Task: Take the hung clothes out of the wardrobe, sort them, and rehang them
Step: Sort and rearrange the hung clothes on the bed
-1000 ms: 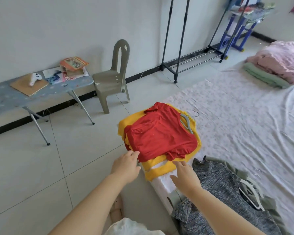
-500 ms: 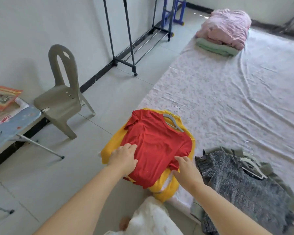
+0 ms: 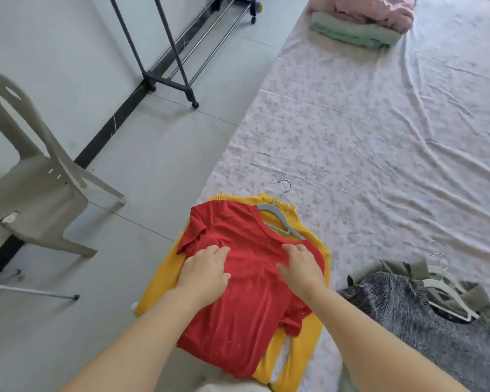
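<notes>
left hand [image 3: 207, 271]: flat on the red shirt [image 3: 246, 321], fingers loosely spread, palm down on its left half
right hand [image 3: 301, 268]: same deal, flat and pressing, on the shirt's right half just below the collar
red shirt: lies on top of a yellow sweater [image 3: 303, 352], collar far from the person, hem near and drooping past the bed edge
long axis: collar to hem, running pretty much straight out from the person, tipped a bit right
hanger [image 3: 277, 219]: grey, sits in the shirt's neck, hook pointing beyond the collar; right hand looks nearer to it
surface: wrinkly flowery bed sheet [image 3: 379, 137] under the shirt, soft, so i'd guess things slide
room: grey knit top [image 3: 422, 335] just right of the shirt, clothes rack [image 3: 167, 52] well beyond it to the left, plastic chair [image 3: 34, 193] off to its left
</notes>
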A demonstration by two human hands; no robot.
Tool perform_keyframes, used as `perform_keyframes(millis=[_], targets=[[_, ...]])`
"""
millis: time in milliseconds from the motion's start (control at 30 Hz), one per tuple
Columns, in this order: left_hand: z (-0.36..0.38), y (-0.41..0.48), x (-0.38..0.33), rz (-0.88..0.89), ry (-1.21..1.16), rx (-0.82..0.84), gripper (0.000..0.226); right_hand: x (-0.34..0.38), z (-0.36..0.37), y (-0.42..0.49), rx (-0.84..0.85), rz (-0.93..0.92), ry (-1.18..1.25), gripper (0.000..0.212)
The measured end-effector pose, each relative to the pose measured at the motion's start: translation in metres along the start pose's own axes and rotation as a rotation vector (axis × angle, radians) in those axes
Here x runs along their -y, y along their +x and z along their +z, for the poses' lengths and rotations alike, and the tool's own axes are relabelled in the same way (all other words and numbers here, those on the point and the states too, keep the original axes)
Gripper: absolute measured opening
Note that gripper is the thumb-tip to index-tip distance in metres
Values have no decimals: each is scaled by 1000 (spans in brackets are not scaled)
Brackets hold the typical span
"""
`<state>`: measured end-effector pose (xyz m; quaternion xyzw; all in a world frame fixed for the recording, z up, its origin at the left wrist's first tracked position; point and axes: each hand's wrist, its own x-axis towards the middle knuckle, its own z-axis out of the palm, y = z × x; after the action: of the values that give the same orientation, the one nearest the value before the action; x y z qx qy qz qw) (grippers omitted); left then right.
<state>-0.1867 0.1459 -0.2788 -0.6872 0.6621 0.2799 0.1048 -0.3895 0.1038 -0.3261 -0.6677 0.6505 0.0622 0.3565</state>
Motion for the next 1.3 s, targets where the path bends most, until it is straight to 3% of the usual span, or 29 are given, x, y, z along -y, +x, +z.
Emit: perform_keyframes(millis=[333,600,833,1100,1300], targets=[[28,103,13,58,-36,-5,56,-28,19,155,-50,103,19,37],[42,134,19,81,-46,-9,57,-32,47,190,-174,154,-21,31],[27,126,13,118,-78,-59,56,-22,33,137,-356,87,155,32],[-11,76,-7,246,-124,-168,58,21,8,15,-563,-70,257,41],[-37,12,-28,520,-156,-220,49,51,-4,-99,-771,-14,342,51]])
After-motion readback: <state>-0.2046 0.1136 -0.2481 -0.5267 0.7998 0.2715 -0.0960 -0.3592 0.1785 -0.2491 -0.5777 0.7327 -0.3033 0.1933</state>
